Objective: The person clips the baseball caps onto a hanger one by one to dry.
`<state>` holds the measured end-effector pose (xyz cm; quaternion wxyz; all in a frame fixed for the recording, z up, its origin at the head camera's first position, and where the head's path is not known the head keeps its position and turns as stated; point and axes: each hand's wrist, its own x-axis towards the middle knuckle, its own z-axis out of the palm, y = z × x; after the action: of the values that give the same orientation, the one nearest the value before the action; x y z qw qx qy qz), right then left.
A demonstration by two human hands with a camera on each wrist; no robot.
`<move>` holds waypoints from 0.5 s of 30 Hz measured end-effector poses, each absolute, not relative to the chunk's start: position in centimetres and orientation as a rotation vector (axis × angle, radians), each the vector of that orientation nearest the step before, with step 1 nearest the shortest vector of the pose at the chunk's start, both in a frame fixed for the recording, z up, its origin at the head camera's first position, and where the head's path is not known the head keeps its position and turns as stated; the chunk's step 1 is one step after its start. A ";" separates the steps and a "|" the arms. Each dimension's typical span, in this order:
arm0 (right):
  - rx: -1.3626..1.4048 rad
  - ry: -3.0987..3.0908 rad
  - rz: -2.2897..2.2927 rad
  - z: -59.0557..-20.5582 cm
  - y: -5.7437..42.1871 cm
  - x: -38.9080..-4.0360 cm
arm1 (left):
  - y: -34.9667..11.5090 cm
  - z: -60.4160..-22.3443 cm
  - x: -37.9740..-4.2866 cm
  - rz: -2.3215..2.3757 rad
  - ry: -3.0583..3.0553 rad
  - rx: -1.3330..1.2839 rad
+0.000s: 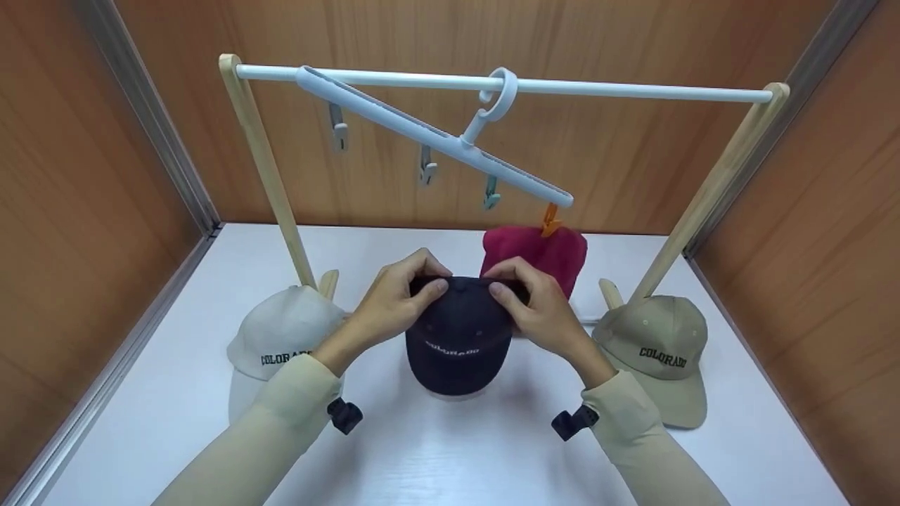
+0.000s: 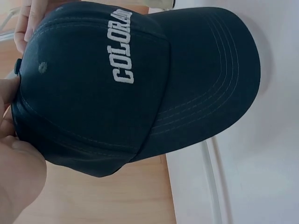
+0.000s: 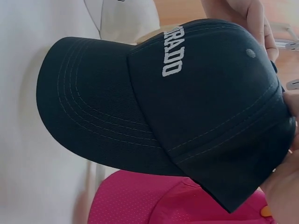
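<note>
A dark navy baseball cap (image 1: 460, 330) with white COLORADO lettering hangs between both hands, its brim pointing down toward the table. My left hand (image 1: 397, 295) pinches the crown's upper left side between thumb and fingers. On the upper right side, my right hand (image 1: 538, 306) pinches the cap in the same way. Behind it a red cap (image 1: 503, 246) hangs from an orange clip (image 1: 550, 221) at the low right end of a pale blue hanger (image 1: 422, 133). Grey clips (image 1: 427, 167) and a green clip (image 1: 491, 193) dangle along the hanger with nothing in them.
The tilted hanger hooks over a white rod (image 1: 633, 90) between two wooden posts (image 1: 271, 176). A white cap (image 1: 281, 330) sits by the left post and an olive cap (image 1: 661, 344) by the right one. Wooden panels (image 1: 808, 281) enclose the white table (image 1: 422, 450).
</note>
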<state>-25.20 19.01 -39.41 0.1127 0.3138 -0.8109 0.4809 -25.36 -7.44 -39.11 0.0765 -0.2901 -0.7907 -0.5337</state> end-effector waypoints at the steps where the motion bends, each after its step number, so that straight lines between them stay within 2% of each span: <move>1: 0.919 -2.378 1.407 -39.3 19.1 -25.2 | -7.3 -39.1 -25.4 -1.591 -2.363 -0.858; 15: 0.858 -2.350 1.314 -38.2 20.3 -25.9 | -5.8 -38.1 -25.6 -1.480 -2.302 -0.774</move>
<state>-25.95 20.25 -38.25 0.1575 0.2998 -0.8213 0.4592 -25.64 -5.76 -38.12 0.1483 -0.2692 -0.8004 -0.5147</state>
